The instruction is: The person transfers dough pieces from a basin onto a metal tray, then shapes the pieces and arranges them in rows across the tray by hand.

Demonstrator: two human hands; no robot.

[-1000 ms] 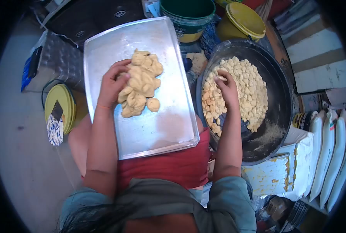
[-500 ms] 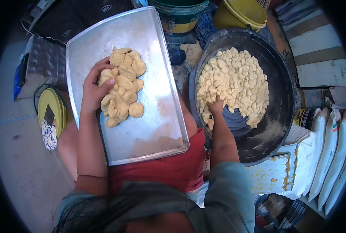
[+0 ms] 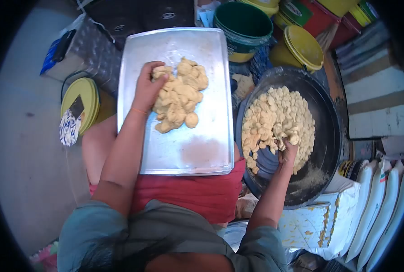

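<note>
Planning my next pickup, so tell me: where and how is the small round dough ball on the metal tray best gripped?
Likely pinch the dough ball across its rounded sides, coming from the lower right: it juts from that edge of the dough pile, with bare metal tray beside it. The left hand is at the pile's upper left.

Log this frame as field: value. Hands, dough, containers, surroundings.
left hand: thumb and fingers around the near edge of the dough pile
right hand: grasping a dough clump at the black tub
tray: metal, across the lap, bearing the dough pile
tub contents: many small dough pieces
beyond tub: yellow bucket
right side: white sacks
</note>
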